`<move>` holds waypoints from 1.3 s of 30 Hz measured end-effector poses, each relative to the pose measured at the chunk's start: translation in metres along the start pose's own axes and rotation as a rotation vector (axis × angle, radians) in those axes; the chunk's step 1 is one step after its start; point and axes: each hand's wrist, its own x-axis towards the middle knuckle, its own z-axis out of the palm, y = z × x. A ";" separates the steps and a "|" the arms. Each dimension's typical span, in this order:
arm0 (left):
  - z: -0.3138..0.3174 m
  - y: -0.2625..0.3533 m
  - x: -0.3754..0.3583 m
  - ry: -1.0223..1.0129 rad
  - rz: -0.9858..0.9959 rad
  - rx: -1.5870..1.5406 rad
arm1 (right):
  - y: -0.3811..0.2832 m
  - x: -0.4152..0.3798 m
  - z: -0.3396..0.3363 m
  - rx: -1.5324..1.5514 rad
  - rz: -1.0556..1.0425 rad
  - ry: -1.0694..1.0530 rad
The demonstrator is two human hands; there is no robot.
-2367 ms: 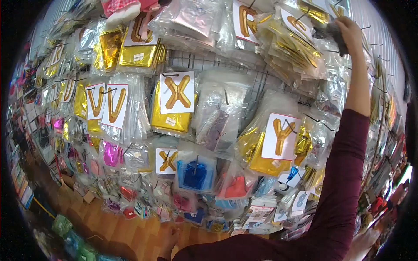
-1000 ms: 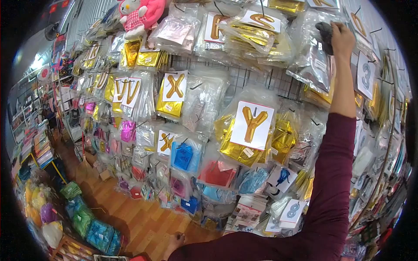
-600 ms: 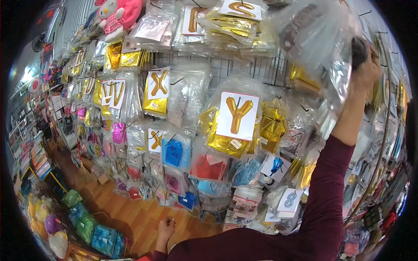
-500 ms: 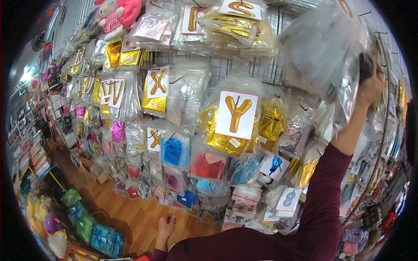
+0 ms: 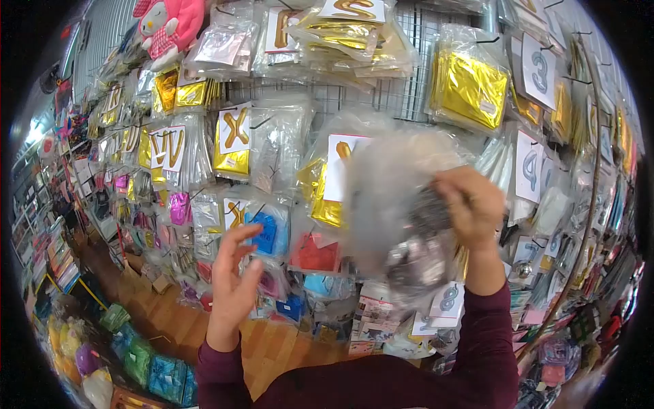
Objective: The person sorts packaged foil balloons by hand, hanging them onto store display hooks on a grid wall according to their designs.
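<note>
My right hand (image 5: pixel 475 208) is closed on a clear plastic packet (image 5: pixel 388 191), blurred by motion, with dark silvery foil (image 5: pixel 419 262) inside its lower part. The packet hangs in front of the rack and partly hides a white card with a gold letter (image 5: pixel 339 170). My left hand (image 5: pixel 234 283) is raised to the left of it, fingers apart and nothing in them. Behind that hand hang a blue packet (image 5: pixel 268 235) and a red one (image 5: pixel 315 252).
Packets hang from hooks on a wire grid wall (image 5: pixel 340 95). Gold foil packets (image 5: pixel 470 88) and cards numbered 3 (image 5: pixel 537 71) and 4 (image 5: pixel 528 165) are at the right. A pink plush toy (image 5: pixel 167 31) hangs upper left. Bagged goods (image 5: pixel 167 378) lie on the wooden floor (image 5: pixel 272 347).
My right hand has come down and left from the upper right with the packet, uncovering gold packets there. My left hand has risen from low down and spread its fingers.
</note>
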 end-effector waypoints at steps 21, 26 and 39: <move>0.018 -0.021 0.055 -0.238 0.077 0.362 | -0.022 -0.030 0.121 0.704 0.482 -0.132; 0.022 -0.024 0.050 -0.308 -0.106 0.356 | -0.030 -0.032 0.126 0.743 0.479 -0.122; 0.025 -0.051 0.008 -0.517 -0.607 -0.187 | -0.033 -0.064 0.140 0.815 0.536 -0.343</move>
